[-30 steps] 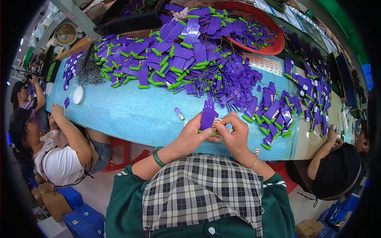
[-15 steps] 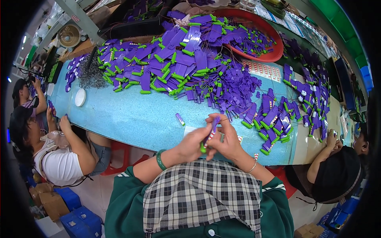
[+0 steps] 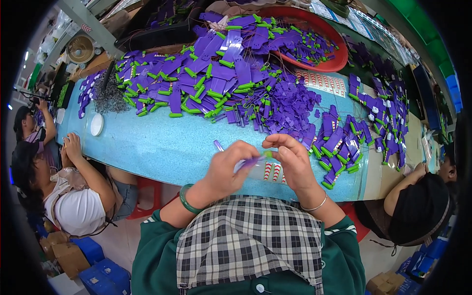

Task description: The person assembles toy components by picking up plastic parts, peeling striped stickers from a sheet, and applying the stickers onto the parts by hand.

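Note:
Between my hands is a slim purple piece (image 3: 251, 161) with a green end, blurred by motion. My left hand (image 3: 227, 167), with a green bangle at its wrist, is closed on the purple part. My right hand (image 3: 295, 164) has its fingers curved and apart, the thumb tip beside the green end. Under the hands lies a sheet of red-and-white striped stickers (image 3: 274, 172), partly covered. A small clear-and-purple piece (image 3: 219, 145) rests on the blue tabletop (image 3: 152, 147) just beyond my left hand.
A large heap of purple pieces with green ends (image 3: 211, 83) spreads across the far side. More lie in a red basin (image 3: 337, 61) and at the right (image 3: 339, 142). A white round lid (image 3: 97, 125) is at the left. People sit on both sides (image 3: 73, 201).
My hands have moved apart and slightly up. The piece has swung round, its green end from near my body to beside my right thumb. The striped sticker sheet is more exposed.

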`<state>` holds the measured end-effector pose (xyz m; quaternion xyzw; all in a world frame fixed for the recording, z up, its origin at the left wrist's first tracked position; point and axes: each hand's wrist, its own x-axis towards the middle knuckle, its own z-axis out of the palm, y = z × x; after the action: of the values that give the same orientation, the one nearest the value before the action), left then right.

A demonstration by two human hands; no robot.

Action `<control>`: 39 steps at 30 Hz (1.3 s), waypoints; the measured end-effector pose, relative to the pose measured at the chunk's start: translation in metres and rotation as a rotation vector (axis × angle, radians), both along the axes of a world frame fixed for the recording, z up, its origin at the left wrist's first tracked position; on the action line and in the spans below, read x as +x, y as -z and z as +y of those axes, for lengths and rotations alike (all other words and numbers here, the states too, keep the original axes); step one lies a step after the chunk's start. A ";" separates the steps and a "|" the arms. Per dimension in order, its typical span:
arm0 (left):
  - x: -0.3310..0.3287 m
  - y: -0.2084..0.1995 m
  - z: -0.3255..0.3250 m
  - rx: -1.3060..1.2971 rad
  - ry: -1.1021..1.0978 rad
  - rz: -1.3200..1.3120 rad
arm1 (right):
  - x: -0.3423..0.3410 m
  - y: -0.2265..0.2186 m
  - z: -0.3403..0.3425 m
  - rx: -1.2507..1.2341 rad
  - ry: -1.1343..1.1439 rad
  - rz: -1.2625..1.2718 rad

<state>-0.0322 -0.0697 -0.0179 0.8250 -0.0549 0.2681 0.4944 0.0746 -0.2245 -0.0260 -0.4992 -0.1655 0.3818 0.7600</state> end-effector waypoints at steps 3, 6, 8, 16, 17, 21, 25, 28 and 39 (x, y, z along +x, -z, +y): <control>0.003 -0.013 0.017 0.568 -0.034 -0.305 | 0.002 -0.006 0.001 0.024 -0.134 0.106; 0.003 -0.005 0.014 0.671 -0.004 -0.376 | 0.001 -0.007 0.005 0.026 -0.213 0.147; 0.000 -0.002 0.010 0.662 0.021 -0.411 | 0.000 -0.011 0.008 0.009 -0.174 0.162; -0.001 0.000 0.003 0.660 0.107 -0.538 | 0.002 -0.009 0.006 -0.107 -0.275 0.158; -0.002 -0.001 0.003 0.644 0.128 -0.552 | 0.002 -0.008 0.005 -0.107 -0.273 0.162; -0.005 -0.003 0.004 0.688 0.122 -0.572 | -0.003 -0.010 0.000 -0.151 -0.375 0.258; -0.009 0.000 0.003 0.636 0.124 -0.476 | -0.012 -0.008 -0.014 -0.191 -0.455 0.226; -0.012 0.009 0.007 0.588 0.080 -0.397 | -0.010 -0.011 -0.029 -0.249 -0.585 0.201; -0.008 0.009 0.014 0.129 0.086 0.286 | -0.010 0.032 -0.034 -0.202 -0.044 -0.208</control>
<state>-0.0398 -0.0559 -0.0267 0.8816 -0.0364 0.1224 0.4544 0.0643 -0.2584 -0.0576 -0.6060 -0.2149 0.3594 0.6763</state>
